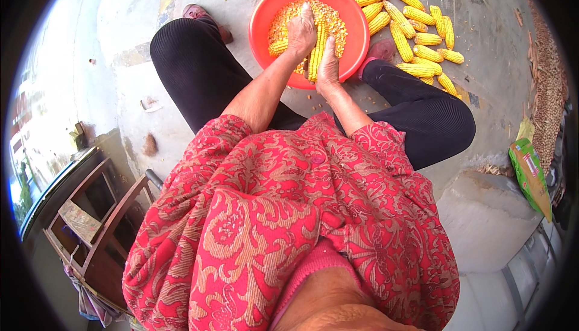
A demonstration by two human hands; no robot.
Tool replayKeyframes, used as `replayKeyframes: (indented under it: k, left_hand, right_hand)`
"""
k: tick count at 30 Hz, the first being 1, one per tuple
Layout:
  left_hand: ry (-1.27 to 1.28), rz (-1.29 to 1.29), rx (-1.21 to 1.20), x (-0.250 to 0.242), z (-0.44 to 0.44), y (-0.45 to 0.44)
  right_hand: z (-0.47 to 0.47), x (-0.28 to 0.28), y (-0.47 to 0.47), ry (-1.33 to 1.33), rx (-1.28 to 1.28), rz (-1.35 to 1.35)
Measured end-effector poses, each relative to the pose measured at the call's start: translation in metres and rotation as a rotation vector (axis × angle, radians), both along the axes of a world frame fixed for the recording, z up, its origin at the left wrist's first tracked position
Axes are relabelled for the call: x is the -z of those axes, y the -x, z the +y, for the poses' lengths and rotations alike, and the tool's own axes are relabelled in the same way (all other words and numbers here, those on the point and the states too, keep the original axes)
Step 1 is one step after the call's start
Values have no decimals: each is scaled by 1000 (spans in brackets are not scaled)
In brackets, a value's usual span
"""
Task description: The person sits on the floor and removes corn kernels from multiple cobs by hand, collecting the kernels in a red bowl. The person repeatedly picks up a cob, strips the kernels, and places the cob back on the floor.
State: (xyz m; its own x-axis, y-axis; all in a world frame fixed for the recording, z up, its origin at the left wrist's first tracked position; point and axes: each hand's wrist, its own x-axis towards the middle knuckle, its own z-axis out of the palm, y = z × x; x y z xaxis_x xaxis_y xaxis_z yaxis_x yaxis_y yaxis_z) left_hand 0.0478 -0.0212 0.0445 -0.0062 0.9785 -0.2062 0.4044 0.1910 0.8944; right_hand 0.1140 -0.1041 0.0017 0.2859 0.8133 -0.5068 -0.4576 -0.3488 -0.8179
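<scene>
A red plastic basin stands on the floor between my feet, with loose corn kernels in it. Over the basin, a yellow ear of corn lies lengthwise between my hands. My left hand holds it from the right side, near its lower end. My right hand presses against its left side, higher up, with the thumb pointing away from me. Another ear rests on the kernels at the basin's left, partly hidden behind my right wrist.
Several ears of corn lie in a loose pile on the concrete floor right of the basin, with scattered kernels around. A wooden chair stands at lower left. A green and brown package lies on a pale block at right.
</scene>
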Motion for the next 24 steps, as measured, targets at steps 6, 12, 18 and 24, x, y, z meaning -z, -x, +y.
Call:
replayKeyframes:
  k: [6,12,18,24]
  left_hand:
    - [-91,-9,-26,11,-2,7]
    - [448,-687,-130,-11,9,4]
    - [196,-387,-147,-26,1,-3]
    - [-64,-94,-111,-16,4,2]
  right_hand:
    - [-1,-32,-7,173,-105,329]
    - [4,-38,-5,-41,-92,-98]
    - [-3,-20,1,11,-102,-385]
    - [-4,-32,1,169,-112,159]
